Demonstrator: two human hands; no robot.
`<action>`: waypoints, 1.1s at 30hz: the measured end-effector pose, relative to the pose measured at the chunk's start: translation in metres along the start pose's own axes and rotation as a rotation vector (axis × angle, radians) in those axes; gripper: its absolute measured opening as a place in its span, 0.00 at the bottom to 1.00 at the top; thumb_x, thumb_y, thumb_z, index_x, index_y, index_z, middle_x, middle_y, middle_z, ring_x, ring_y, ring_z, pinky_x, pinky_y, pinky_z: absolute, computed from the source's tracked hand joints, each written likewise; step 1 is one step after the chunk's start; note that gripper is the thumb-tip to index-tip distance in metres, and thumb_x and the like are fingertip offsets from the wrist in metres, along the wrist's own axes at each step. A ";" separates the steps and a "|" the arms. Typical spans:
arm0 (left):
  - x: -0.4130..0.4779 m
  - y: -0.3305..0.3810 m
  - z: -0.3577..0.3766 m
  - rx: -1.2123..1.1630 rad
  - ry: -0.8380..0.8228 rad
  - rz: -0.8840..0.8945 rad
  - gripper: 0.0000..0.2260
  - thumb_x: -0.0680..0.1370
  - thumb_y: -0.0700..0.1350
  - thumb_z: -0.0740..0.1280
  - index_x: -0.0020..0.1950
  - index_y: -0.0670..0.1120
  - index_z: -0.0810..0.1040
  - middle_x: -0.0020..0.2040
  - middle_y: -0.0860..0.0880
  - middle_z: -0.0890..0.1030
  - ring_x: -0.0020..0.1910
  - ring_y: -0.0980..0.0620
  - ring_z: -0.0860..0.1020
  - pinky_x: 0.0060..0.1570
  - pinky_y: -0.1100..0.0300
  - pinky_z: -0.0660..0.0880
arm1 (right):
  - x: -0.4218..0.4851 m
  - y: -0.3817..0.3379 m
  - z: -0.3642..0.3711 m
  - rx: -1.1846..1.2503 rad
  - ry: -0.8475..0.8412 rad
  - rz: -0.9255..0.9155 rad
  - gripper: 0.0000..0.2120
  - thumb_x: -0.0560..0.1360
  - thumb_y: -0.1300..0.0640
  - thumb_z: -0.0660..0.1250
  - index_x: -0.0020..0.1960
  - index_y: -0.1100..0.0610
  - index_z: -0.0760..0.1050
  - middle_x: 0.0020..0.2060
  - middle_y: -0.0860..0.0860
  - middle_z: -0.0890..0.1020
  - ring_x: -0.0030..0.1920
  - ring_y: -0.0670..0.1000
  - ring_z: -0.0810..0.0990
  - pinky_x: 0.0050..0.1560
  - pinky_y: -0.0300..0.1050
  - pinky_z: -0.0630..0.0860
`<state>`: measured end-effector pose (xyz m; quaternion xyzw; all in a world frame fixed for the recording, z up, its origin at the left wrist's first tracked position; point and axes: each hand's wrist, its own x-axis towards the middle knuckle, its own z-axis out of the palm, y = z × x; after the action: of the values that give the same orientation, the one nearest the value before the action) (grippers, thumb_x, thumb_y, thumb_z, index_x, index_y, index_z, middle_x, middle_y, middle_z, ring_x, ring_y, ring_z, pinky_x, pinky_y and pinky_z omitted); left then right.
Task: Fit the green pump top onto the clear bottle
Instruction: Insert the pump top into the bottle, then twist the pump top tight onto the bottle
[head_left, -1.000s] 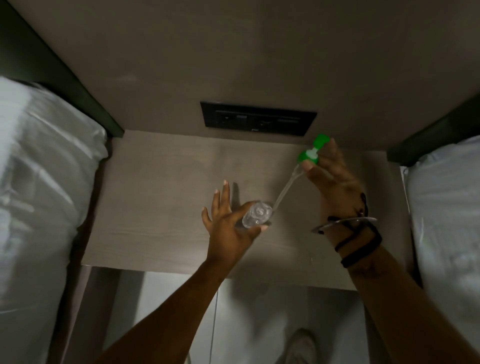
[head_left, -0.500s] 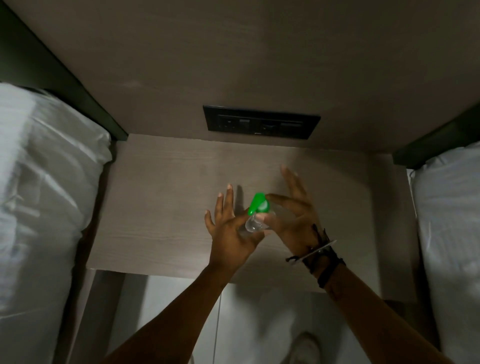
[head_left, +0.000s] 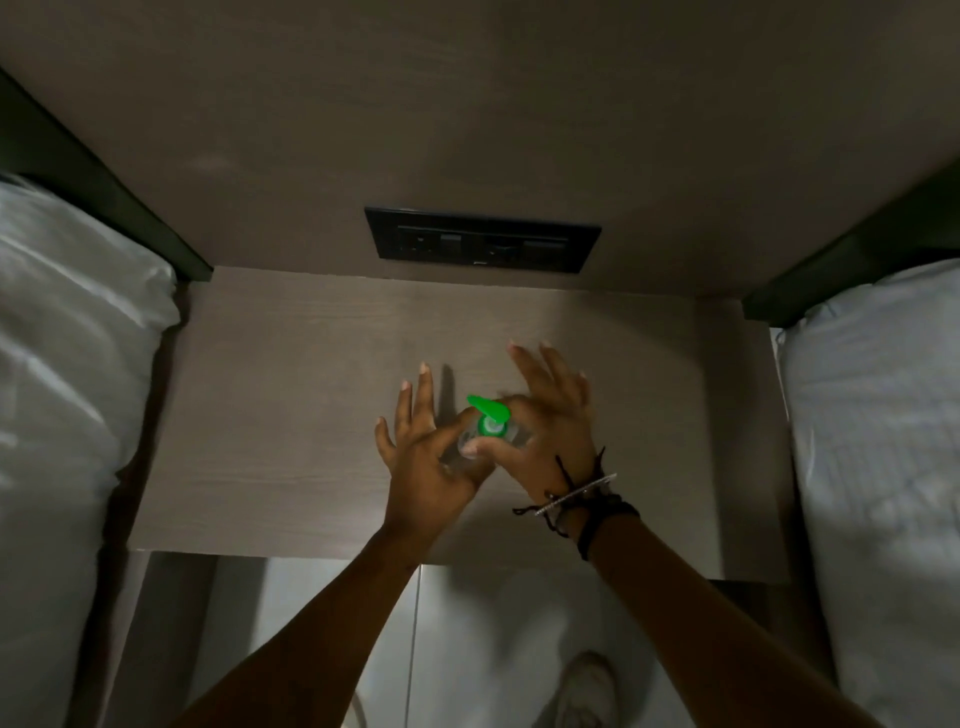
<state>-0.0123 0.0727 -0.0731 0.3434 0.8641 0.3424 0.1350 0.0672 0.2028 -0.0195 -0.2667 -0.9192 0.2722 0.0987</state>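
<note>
Two hands grip clear bottle (head_left: 457, 452), green pump top (head_left: 489, 413) spout pointing left

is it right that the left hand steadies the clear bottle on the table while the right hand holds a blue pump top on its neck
Not quite: the pump top is green, not blue, as the head view shows. The rest stands: the left hand steadies the clear bottle on the table while the right hand holds the top on its neck.

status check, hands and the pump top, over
Left hand gripping clear bottle. Right hand pinching green pump top, top sitting on the bottle's neck. Nothing in the way.
</note>
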 end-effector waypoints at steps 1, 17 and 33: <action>-0.001 0.000 0.000 0.003 -0.005 0.005 0.22 0.67 0.65 0.62 0.58 0.59 0.77 0.79 0.46 0.51 0.78 0.44 0.45 0.71 0.36 0.41 | 0.001 -0.002 0.002 -0.047 0.032 0.003 0.24 0.56 0.37 0.77 0.41 0.54 0.81 0.71 0.54 0.71 0.73 0.61 0.65 0.65 0.72 0.64; 0.000 -0.005 0.007 -0.076 -0.012 -0.037 0.23 0.66 0.62 0.70 0.61 0.66 0.73 0.79 0.51 0.48 0.78 0.50 0.42 0.72 0.37 0.40 | 0.007 0.003 -0.006 0.202 -0.150 0.121 0.35 0.62 0.36 0.71 0.66 0.46 0.71 0.78 0.51 0.58 0.78 0.55 0.54 0.75 0.65 0.56; 0.002 -0.005 0.003 -0.106 -0.080 -0.003 0.25 0.66 0.53 0.76 0.62 0.59 0.76 0.79 0.51 0.49 0.78 0.47 0.43 0.72 0.37 0.39 | -0.003 0.003 0.002 0.220 -0.021 0.151 0.32 0.55 0.47 0.82 0.53 0.58 0.78 0.70 0.55 0.71 0.70 0.57 0.69 0.69 0.61 0.68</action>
<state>-0.0150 0.0733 -0.0782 0.3477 0.8392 0.3737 0.1879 0.0707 0.2019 -0.0226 -0.3200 -0.8621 0.3807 0.0970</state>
